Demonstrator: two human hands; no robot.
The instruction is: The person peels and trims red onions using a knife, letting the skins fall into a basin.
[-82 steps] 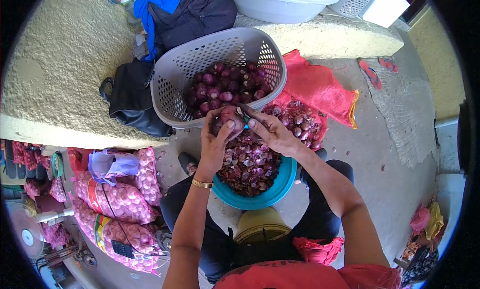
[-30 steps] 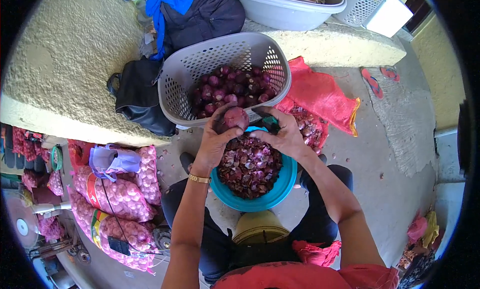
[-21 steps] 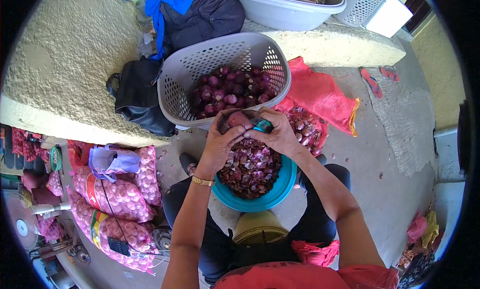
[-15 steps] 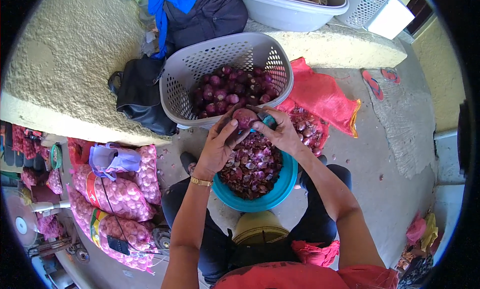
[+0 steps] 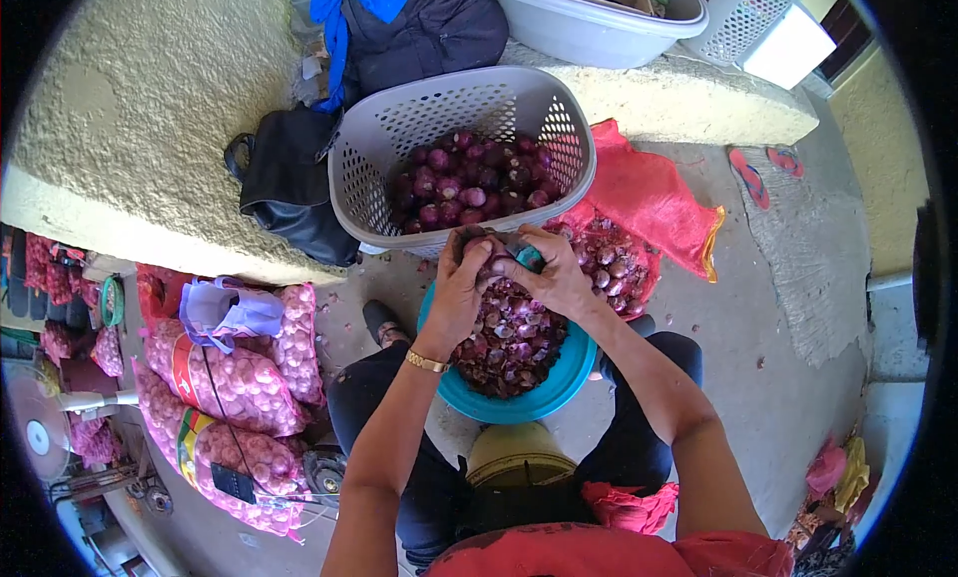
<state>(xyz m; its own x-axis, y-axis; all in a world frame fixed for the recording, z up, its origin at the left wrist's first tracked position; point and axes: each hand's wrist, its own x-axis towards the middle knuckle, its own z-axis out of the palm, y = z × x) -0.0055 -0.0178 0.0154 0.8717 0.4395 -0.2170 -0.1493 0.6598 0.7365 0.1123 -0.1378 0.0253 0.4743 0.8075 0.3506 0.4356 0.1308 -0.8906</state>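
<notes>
Over a turquoise basin (image 5: 517,410) my two hands meet around a red onion (image 5: 488,268). My left hand (image 5: 461,288) grips the onion, its thumb pressed along the top. Fingers of my right hand (image 5: 559,278) are closed around a small teal object (image 5: 530,259), while the right thumb pushes against the onion. Whether the teal object has a blade cannot be made out. Dry onion skins (image 5: 511,342) fill the basin below. Just beyond my hands stands a grey perforated basket (image 5: 349,188) with many peeled red onions (image 5: 464,188) in it.
Right of the basin, a red mesh sack (image 5: 649,193) spills unpeeled onions (image 5: 614,278). Full pink mesh sacks (image 5: 235,387) lie at left under a lavender bag (image 5: 230,312). A black bag (image 5: 289,178) leans by the basket. Flip-flops (image 5: 750,178) lie far right.
The onion has turned in my fingers and is now more covered by them. Both hands are slightly lower in the picture, and the whole view has shifted a little.
</notes>
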